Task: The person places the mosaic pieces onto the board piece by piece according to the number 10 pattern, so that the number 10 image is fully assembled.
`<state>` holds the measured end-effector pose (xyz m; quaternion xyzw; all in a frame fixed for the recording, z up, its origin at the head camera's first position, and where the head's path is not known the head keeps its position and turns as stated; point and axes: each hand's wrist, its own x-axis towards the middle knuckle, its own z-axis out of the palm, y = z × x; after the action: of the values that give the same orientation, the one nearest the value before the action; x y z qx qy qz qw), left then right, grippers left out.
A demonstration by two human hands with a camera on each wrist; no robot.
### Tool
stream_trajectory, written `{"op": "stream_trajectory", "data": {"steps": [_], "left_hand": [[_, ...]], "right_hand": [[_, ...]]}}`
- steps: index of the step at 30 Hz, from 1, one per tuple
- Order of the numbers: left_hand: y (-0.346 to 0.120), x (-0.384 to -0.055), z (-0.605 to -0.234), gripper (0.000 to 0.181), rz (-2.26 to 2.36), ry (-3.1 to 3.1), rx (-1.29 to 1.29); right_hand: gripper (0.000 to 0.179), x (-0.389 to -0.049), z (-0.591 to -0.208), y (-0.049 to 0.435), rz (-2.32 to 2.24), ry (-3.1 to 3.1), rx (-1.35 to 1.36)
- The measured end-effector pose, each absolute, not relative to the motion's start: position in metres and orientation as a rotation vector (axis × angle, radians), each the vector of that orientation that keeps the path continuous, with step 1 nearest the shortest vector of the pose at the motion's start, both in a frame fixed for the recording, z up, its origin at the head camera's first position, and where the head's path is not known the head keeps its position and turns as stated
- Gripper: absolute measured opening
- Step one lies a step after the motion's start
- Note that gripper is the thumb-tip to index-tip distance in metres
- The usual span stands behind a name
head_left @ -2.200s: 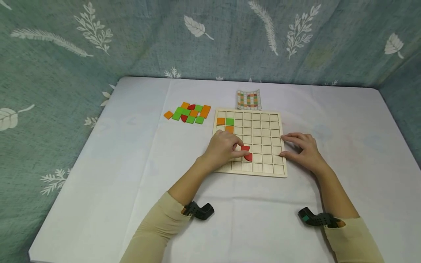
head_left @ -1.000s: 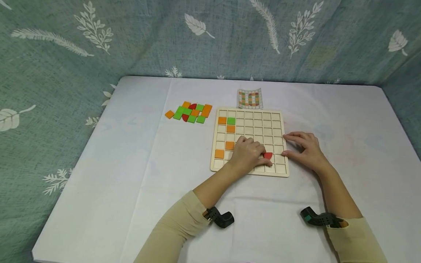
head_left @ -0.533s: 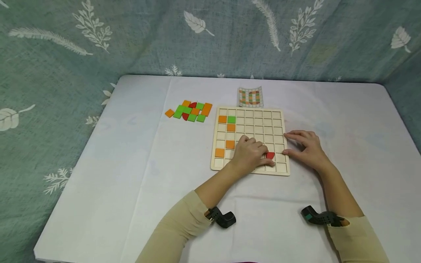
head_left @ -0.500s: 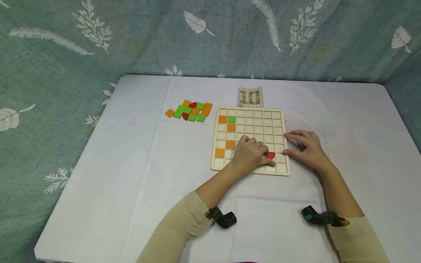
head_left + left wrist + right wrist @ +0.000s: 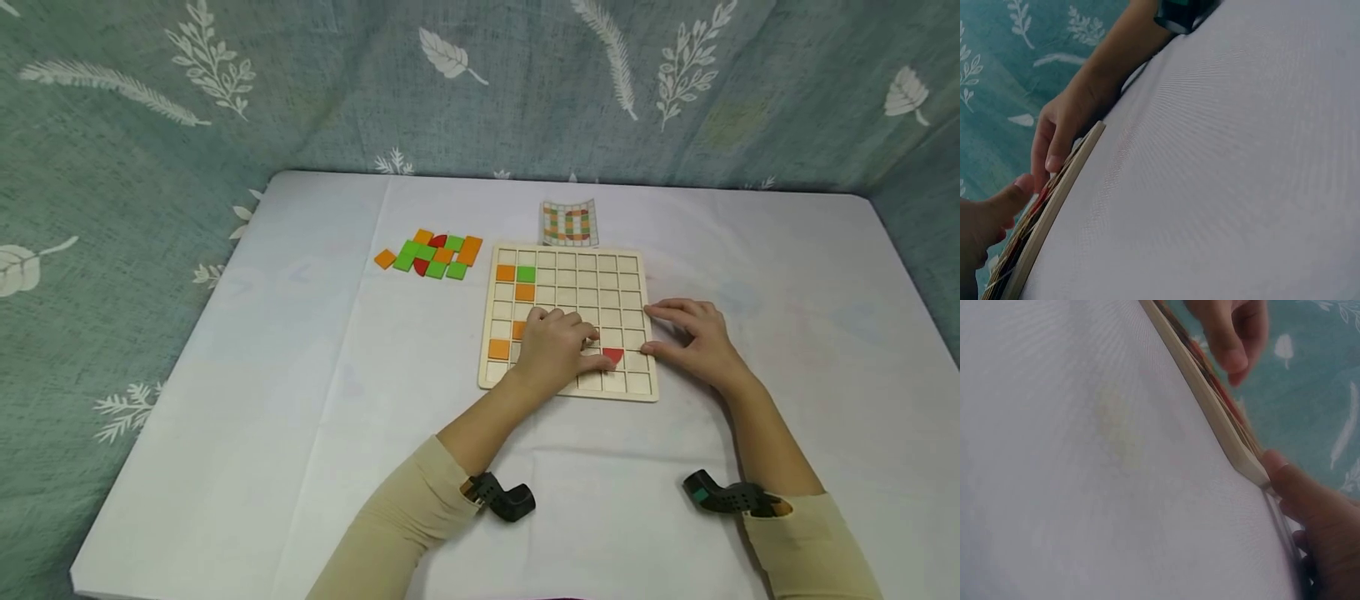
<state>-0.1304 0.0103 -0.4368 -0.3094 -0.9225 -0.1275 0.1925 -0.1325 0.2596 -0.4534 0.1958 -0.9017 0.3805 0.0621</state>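
Note:
On the board's lower right lies a red quarter-circle tile (image 5: pixel 613 356) in a grid cell. My left hand (image 5: pixel 553 350) is over the wooden grid board (image 5: pixel 621 283), its thumb and index finger apart just left of that tile. No tile shows between these fingers, though the cells under the palm are hidden. Index finger and thumb of my right hand (image 5: pixel 697 342) touch the board's right edge, spread apart. In the right wrist view its thumb (image 5: pixel 1279 469) rests at the board's corner. Orange tiles (image 5: pixel 506 272) and a green tile (image 5: pixel 527 274) sit in the board's left columns.
Left of the board lies a cluster of loose green tiles (image 5: pixel 436 269), orange tiles (image 5: pixel 470 250) and red tiles (image 5: pixel 421 267). Behind the board is a curled pattern card (image 5: pixel 568 223). A white cloth (image 5: pixel 300 375) covers the table, with a leaf-print curtain (image 5: pixel 337 100) behind.
My left hand has carried red tile material rightward across the board. One red tile now lies in a right-hand cell, and the fingers have drawn slightly left off it. My right hand stays put.

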Motion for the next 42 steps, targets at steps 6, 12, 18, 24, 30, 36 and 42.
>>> {"op": "stream_trajectory", "data": {"steps": [6,12,18,24,30,36,42], "left_hand": [[0.0,-0.133,-0.431,0.042,-0.5,-2.621,-0.772],[-0.016,-0.138,-0.426,0.036,-0.665,-2.686,-0.726],[-0.044,-0.144,-0.425,0.035,-0.856,-2.624,-0.731],[-0.074,-0.154,-0.424,0.037,-0.932,-2.587,-0.677],[-0.101,-0.164,-0.424,0.04,-1.038,-2.641,-0.53],[-0.127,-0.18,-0.422,0.039,-0.992,-2.693,-0.434],[-0.149,-0.195,-0.423,0.036,-0.867,-2.723,-0.363]], "right_hand": [[0.053,-0.133,-0.453,0.257,1.14,-2.755,0.565],[0.054,-0.133,-0.453,0.258,1.13,-2.744,0.564],[0.054,-0.132,-0.454,0.258,1.131,-2.74,0.574],[0.053,-0.132,-0.454,0.257,1.126,-2.736,0.578],[0.054,-0.132,-0.454,0.258,1.124,-2.74,0.58],[0.054,-0.131,-0.452,0.258,1.128,-2.74,0.573],[0.054,-0.131,-0.453,0.258,1.131,-2.742,0.561]]}}
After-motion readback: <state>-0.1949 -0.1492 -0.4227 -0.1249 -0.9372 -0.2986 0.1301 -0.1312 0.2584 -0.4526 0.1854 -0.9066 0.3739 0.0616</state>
